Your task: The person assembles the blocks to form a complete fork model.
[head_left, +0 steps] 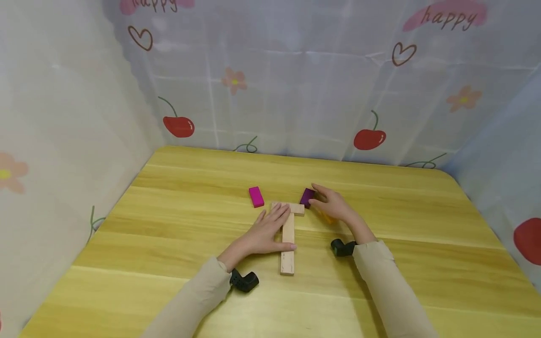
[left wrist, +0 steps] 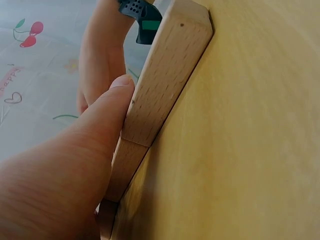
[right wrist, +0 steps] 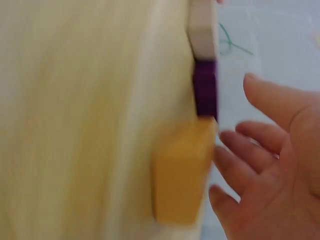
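Plain wooden blocks form a T on the table: a long stem (head_left: 287, 264) and a short crossbar (head_left: 298, 210) at its far end. In the left wrist view, a seam shows between two stem blocks (left wrist: 160, 90). My left hand (head_left: 263, 235) rests over them with straight fingers, its fingertips on the crossbar and its thumb across the stem. My right hand (head_left: 336, 207) hovers, fingers loosely spread, beside a purple block (head_left: 306, 197) and an orange block (right wrist: 182, 175) that it partly hides in the head view. Nothing is gripped in it.
A pink block (head_left: 256, 197) lies left of the T's crossbar. The wood-patterned table (head_left: 190, 188) meets a printed curtain (head_left: 296, 103) at the back and sides. Black wrist straps (head_left: 245, 281) hang below both wrists.
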`<state>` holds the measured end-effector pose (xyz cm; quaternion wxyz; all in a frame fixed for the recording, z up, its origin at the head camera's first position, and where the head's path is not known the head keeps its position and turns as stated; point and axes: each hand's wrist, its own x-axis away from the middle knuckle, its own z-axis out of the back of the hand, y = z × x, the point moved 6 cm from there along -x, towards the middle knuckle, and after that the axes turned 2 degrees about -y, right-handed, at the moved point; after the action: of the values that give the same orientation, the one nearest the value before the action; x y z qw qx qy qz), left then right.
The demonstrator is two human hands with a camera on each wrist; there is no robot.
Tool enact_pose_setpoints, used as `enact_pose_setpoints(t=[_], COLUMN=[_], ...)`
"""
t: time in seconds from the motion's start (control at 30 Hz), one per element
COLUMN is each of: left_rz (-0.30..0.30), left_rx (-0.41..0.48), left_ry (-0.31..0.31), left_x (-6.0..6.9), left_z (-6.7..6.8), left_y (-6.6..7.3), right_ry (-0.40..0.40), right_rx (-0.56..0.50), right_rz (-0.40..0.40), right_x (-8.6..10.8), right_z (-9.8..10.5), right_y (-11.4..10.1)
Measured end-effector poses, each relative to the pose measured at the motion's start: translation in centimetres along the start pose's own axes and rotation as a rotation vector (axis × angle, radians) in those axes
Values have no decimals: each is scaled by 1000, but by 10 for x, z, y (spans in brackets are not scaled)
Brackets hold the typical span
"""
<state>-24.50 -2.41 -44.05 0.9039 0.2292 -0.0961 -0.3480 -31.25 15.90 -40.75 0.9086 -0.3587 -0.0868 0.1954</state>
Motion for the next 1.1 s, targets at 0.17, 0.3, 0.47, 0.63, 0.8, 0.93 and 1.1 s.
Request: enact_pose_setpoints(t=[0.17, 0.3, 0.47, 0.63, 0.8, 0.93, 1.1], left_rz=[9, 14, 12, 8, 6, 3, 2], left_rx=[-2, -8, -11, -13, -14, -9, -8], left_ry=[-8, -8, -7, -2, -3, 0, 4], left_x=[1, 1, 0, -1, 1, 1, 1], left_z=[-4, -3, -2, 0, 0, 0, 1], left_y=[-1, -1, -1, -1, 0, 0, 1], right_ry=[-93, -177, -225, -286, -334, -340, -315], right_rx=[-86, -154, -188, -185, -174, -130, -105], right_rz=[92, 112, 115, 138, 149, 151, 126], right_x=[16, 27, 36, 42, 42, 40, 37], right_z=[11, 16, 18, 17, 15, 16, 18], right_y=[9, 23, 39, 43, 42, 41, 44])
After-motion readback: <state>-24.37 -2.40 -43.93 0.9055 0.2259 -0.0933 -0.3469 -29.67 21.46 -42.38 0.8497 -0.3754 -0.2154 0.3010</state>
